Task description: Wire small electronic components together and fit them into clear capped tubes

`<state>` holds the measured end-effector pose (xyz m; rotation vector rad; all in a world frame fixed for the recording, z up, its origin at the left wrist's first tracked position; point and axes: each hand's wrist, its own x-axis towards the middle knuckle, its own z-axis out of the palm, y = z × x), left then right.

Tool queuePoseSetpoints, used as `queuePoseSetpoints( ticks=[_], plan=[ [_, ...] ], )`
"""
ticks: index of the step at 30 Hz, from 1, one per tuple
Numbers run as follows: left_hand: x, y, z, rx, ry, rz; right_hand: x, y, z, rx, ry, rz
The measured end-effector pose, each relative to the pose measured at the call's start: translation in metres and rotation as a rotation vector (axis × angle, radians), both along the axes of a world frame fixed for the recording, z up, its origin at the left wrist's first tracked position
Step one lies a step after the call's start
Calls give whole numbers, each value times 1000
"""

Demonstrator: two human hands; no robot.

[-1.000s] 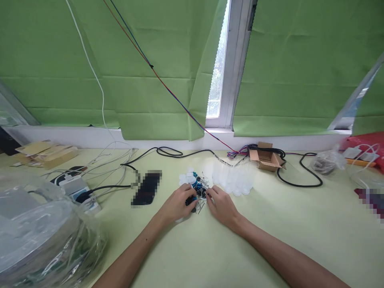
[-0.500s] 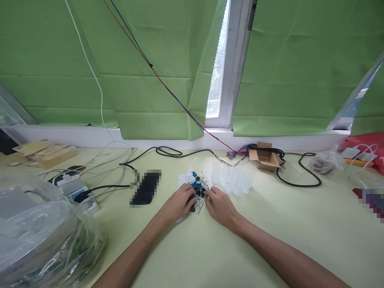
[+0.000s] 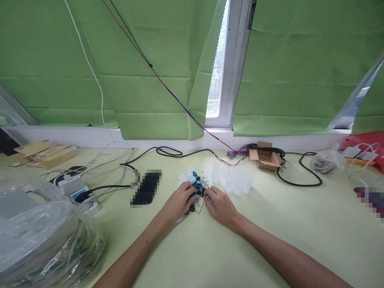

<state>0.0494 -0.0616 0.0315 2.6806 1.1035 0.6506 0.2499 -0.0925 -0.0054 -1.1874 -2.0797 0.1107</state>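
Note:
A small heap of blue and black parts with thin metal leads (image 3: 201, 183) lies on the pale table, like electronic components. My left hand (image 3: 181, 200) comes in from the left, its fingers curled closed at the heap's edge over some blue parts. Whatever it grips is hidden by the fingers. From the other side, my right hand (image 3: 220, 203) pinches with thumb and fingertips at the same heap; what sits in the pinch is too small to name. White round caps (image 3: 186, 176) lie behind my left hand. Several translucent white bottles (image 3: 234, 181) stand close together beyond my right hand.
An open cardboard box (image 3: 268, 162) and black cables (image 3: 303, 184) lie at the back right. To the left are a dark pixelated phone-like object (image 3: 147, 188), a power strip (image 3: 76, 188) and a plastic-wrapped spool (image 3: 39, 240). A plastic bag (image 3: 327, 162) sits far right.
Both hands stay at the heap with small finger shifts. My left fingers have moved up slightly, and my right fingertips sit a little further left.

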Motion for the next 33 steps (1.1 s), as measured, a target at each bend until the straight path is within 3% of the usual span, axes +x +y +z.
queuePoseSetpoints(
  ticks=[8,17,21,27,33],
  plan=[
    [5,-2,-4,-54,-99,35,-1,-4,5,53,-64,139],
    [8,-5,0,-86,-226,80,0,-2,4,35,-164,148],
    [10,-4,3,-206,-451,155,0,-2,5,38,-141,144],
    [16,-1,5,-598,-959,131,-6,-4,7,46,-119,118],
    [19,-3,4,-680,-1174,174,-15,-6,3,9,-115,109]
  ],
)
